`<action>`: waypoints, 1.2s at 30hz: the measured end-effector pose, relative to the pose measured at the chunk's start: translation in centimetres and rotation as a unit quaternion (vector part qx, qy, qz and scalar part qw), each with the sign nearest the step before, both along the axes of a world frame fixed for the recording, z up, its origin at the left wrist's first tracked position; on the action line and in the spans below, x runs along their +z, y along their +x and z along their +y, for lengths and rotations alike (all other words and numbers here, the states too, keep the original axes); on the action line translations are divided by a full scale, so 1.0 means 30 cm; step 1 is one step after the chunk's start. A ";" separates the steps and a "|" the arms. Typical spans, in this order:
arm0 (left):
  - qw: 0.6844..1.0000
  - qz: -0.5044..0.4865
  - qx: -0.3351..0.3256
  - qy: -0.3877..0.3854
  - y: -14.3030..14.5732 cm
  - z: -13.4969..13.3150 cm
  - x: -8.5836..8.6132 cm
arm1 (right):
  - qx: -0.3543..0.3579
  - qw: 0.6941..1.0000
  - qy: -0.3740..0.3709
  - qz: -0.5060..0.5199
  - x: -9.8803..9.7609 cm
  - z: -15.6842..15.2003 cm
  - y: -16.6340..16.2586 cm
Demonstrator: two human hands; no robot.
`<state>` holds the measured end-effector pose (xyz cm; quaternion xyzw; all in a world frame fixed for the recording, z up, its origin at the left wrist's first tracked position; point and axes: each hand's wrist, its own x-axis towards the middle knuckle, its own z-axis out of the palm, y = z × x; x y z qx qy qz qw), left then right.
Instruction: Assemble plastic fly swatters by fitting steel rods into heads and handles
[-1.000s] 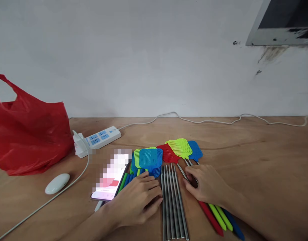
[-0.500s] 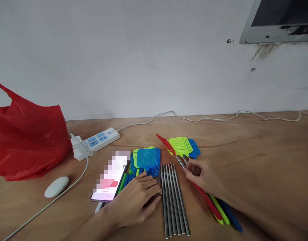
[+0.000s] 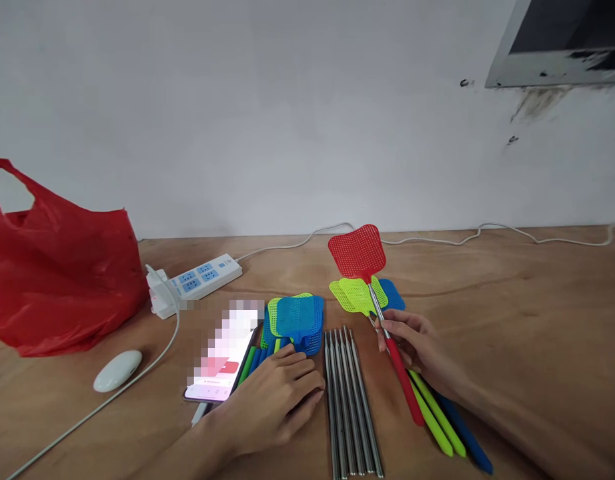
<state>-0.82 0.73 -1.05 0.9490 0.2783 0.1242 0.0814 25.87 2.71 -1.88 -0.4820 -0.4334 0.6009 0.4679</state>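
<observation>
A red fly swatter (image 3: 357, 253) with a metal shaft is pinched at the top of its handle by my right hand (image 3: 412, 340). Its mesh head faces me, tilted up over two yellow-green fly swatters (image 3: 356, 293) and a blue one (image 3: 390, 295). On the left, my left hand (image 3: 277, 393) rests with loosely bent fingers, thumb apart, beside a stack of blue and yellow-green swatters (image 3: 298, 320), partly covering their handles. Several metal rods (image 3: 350, 407), laid side by side, lie between my hands.
A lit phone (image 3: 222, 360) lies left of the stack, with a cable (image 3: 201, 413) at its lower end. Farther left are a white power strip (image 3: 205, 277), a white mouse-shaped object (image 3: 117, 371) and a red plastic bag (image 3: 62, 273). A wall (image 3: 287, 120) stands behind the table.
My right hand has turned the red swatter from edge-on to face-on and raised its head above the yellow-green ones. My left hand stays in place.
</observation>
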 end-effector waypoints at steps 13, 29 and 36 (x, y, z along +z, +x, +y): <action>0.999 0.032 0.013 -0.010 -0.008 0.006 0.005 | 0.065 0.996 -0.009 0.055 0.014 -0.004 -0.007; 1.000 0.019 0.016 0.008 -0.009 0.012 0.009 | 0.069 0.991 -0.014 0.115 0.029 -0.017 -0.012; 0.999 -0.034 0.023 -0.012 -0.007 0.009 0.017 | 0.042 0.991 -0.022 0.124 0.023 -0.022 -0.018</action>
